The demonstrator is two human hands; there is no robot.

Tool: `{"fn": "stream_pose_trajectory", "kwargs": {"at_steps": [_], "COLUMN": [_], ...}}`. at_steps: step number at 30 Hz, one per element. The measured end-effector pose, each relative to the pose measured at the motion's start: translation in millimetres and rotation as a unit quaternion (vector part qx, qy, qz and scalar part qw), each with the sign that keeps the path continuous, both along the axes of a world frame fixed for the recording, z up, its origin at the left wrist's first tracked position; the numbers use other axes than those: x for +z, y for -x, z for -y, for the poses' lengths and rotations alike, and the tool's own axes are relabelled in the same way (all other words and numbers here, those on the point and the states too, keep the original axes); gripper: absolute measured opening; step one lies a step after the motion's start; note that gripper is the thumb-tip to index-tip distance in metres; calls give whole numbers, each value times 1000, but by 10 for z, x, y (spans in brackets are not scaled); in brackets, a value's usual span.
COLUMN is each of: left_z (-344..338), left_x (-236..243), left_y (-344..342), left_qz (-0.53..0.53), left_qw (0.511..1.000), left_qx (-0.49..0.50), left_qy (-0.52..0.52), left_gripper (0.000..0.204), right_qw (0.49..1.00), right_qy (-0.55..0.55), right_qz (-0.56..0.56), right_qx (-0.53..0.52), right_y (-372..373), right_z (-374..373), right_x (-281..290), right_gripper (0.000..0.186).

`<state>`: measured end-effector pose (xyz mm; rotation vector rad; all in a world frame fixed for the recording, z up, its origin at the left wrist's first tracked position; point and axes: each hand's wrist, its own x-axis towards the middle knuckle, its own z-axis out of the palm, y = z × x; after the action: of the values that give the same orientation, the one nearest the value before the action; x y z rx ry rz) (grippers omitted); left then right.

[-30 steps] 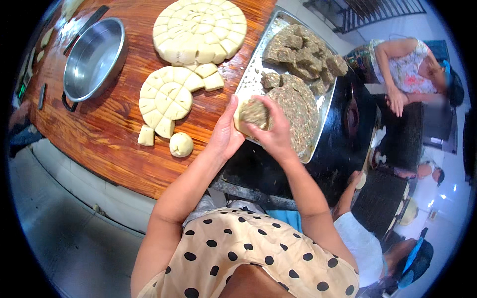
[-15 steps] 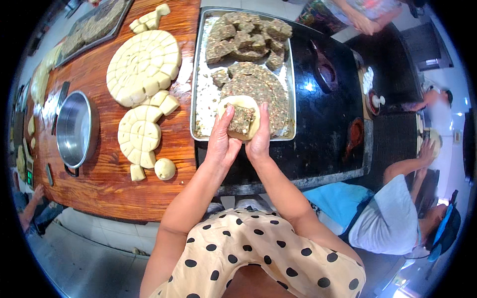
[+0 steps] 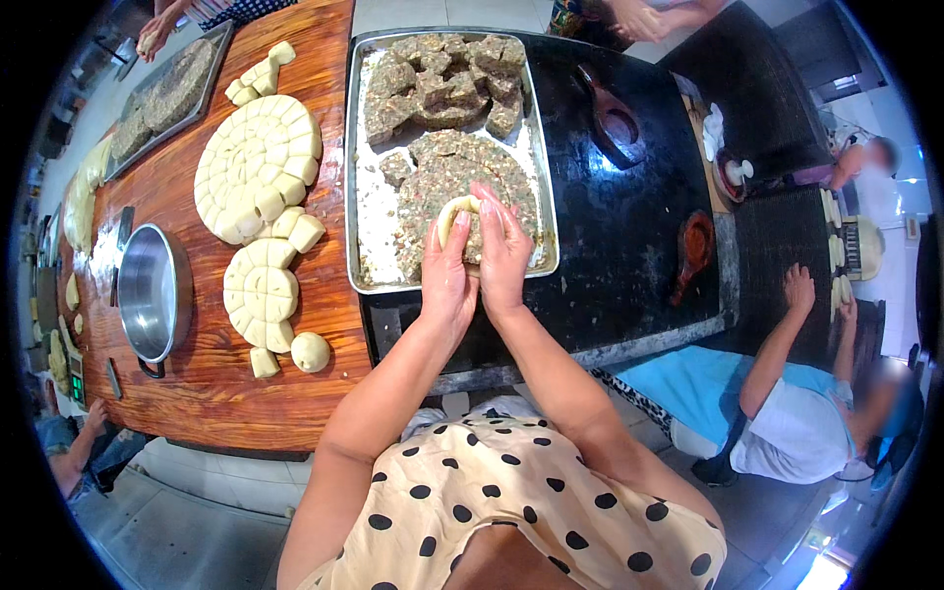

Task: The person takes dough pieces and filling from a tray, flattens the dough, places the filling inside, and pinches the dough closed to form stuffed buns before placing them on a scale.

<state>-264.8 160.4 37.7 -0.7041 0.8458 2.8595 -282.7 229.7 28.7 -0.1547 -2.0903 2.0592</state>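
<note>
Dough (image 3: 451, 220) sits held between the left hand (image 3: 447, 280) and right hand (image 3: 503, 264), both curled round it above the metal tray's near end (image 3: 391, 289), so soft, even pushes should stop tears.

Wooden table (image 3: 221, 401); pale tiled floor (image 3: 401, 14)

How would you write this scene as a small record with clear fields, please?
Left grip: closed around a dough piece
Right grip: closed against the same piece
Below the piece: metal tray with speckled brown mixture
Left side: wooden table with cut dough rounds, one dough ball, metal pot
Right side: black surface with two brown handled tools
</note>
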Motion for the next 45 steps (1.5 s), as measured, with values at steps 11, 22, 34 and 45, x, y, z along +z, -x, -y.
{"fn": "stream_pose_trajectory", "kwargs": {"at_steps": [11,22,34,45], "left_z": [21,10,256,254], "left_x": [-498,-274,-653,-47], "left_y": [146,39,120,-154], "left_qz": [15,85,57,-33], "left_qw": [947,985,807,976], "left_qx": [-167,-50,-149,-56], "left_qy": [273,138,569,209], "left_gripper": [45,56,73,43], "right_qw": [998,982,998,992], "right_qy": [-10,142,-61,109], "right_qz": [48,85,33,-8], "right_qx": [-29,-89,-11,-63], "right_y": [7,-182,-145,-221], "right_z": [-119,77,132,372], "right_x": [-434,-341,-345,72], "right_gripper": [24,30,27,19]}}
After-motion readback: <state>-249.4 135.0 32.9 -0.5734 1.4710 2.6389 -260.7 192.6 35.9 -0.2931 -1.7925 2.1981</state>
